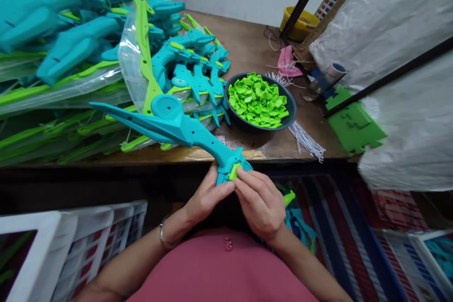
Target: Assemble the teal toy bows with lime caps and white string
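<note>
A long teal plastic toy part (170, 125), with a pointed blade-like end and a round disc, slants across the front of the bench. My left hand (207, 193) is closed around its lower end, the thumb lying along the near side. Between the fingertips of my right hand (260, 200) is a small bright green plastic piece (234, 171), resting against the teal end. I cannot tell whether it is fixed there. A dark bowl (230, 115) beyond my hands holds many similar green pieces (258, 101).
Teal and green toy parts (81, 37) are piled high on the left of the wooden bench (244, 33). White ties (306, 141), a green foam block (354, 122) and a yellow tub (299, 23) stand rightward. A white crate (60, 240) sits at lower left.
</note>
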A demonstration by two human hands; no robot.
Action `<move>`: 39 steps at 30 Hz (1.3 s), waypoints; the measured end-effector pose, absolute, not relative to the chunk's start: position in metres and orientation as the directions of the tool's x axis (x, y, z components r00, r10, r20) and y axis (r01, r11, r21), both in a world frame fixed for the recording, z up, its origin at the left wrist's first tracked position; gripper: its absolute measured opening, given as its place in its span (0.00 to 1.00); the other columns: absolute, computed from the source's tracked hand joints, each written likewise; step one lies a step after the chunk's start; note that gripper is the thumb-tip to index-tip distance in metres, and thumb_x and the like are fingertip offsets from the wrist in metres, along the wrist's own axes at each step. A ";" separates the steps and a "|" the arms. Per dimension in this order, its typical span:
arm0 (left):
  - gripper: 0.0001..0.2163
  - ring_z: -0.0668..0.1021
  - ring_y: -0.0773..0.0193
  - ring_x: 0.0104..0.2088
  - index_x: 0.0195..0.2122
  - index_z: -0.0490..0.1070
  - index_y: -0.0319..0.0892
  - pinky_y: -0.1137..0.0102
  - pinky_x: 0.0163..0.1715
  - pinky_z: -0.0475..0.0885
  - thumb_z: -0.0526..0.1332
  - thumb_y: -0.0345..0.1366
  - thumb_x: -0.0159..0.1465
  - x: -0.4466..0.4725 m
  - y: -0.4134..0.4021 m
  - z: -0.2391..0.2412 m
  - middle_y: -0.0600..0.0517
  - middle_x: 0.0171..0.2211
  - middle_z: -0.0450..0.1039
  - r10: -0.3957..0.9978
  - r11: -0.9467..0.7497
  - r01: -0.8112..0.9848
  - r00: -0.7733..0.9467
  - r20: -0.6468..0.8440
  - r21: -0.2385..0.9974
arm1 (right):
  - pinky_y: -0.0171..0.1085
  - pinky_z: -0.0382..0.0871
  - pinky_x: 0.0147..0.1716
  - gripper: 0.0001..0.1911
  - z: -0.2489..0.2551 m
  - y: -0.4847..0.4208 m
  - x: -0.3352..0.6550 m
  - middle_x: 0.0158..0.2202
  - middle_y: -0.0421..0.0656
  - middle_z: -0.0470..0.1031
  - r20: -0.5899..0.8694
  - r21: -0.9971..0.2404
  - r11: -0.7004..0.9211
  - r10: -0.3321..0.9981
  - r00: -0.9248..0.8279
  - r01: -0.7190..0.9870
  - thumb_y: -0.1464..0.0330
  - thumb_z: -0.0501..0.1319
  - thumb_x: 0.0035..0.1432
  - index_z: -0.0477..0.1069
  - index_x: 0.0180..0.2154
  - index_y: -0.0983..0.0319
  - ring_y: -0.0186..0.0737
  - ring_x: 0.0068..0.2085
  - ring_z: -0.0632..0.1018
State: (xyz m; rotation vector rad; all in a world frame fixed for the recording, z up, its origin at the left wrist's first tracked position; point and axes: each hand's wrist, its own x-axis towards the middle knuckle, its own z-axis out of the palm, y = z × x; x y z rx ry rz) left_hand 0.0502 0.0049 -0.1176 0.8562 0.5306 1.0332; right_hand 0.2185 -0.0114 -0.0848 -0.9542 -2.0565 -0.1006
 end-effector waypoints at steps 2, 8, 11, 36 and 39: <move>0.28 0.66 0.45 0.70 0.69 0.60 0.47 0.50 0.73 0.56 0.64 0.40 0.70 0.050 0.005 -0.118 0.45 0.71 0.62 0.907 0.216 -0.506 0.422 0.021 0.835 | 0.50 0.86 0.42 0.37 -0.085 -0.012 0.219 0.52 0.51 0.83 0.730 -0.250 0.717 0.581 -0.361 0.650 0.78 0.66 0.63 0.63 0.70 0.54 0.52 0.47 0.85; 0.28 0.68 0.44 0.68 0.69 0.62 0.46 0.51 0.70 0.61 0.65 0.42 0.70 0.050 0.004 -0.114 0.43 0.68 0.66 0.927 0.144 -0.409 0.374 0.022 0.901 | 0.51 0.85 0.44 0.34 -0.085 -0.013 0.226 0.54 0.51 0.82 0.707 -0.204 0.750 0.557 -0.435 0.629 0.78 0.63 0.65 0.64 0.69 0.56 0.52 0.48 0.85; 0.23 0.71 0.45 0.65 0.64 0.67 0.44 0.53 0.68 0.65 0.65 0.43 0.69 0.048 0.006 -0.114 0.43 0.64 0.71 0.933 0.120 -0.349 0.360 0.015 0.929 | 0.50 0.84 0.45 0.31 -0.079 -0.014 0.225 0.52 0.52 0.83 0.706 -0.201 0.750 0.556 -0.437 0.630 0.79 0.65 0.63 0.68 0.66 0.59 0.51 0.48 0.85; 0.09 0.78 0.56 0.41 0.49 0.72 0.46 0.62 0.45 0.76 0.61 0.37 0.69 0.033 -0.013 -0.118 0.49 0.44 0.76 0.922 -0.184 0.148 0.368 0.119 0.972 | 0.35 0.76 0.40 0.24 -0.085 0.015 0.224 0.44 0.40 0.78 -0.054 -0.998 -0.059 0.949 -0.310 -0.006 0.63 0.76 0.50 0.74 0.49 0.56 0.37 0.40 0.79; 0.09 0.78 0.57 0.39 0.48 0.73 0.45 0.62 0.44 0.76 0.62 0.36 0.67 0.034 -0.010 -0.124 0.49 0.41 0.77 0.931 -0.172 0.155 0.347 0.110 0.973 | 0.36 0.77 0.41 0.25 -0.092 0.013 0.223 0.47 0.41 0.79 -0.035 -0.999 -0.033 0.954 -0.298 0.013 0.62 0.76 0.52 0.73 0.50 0.55 0.39 0.42 0.80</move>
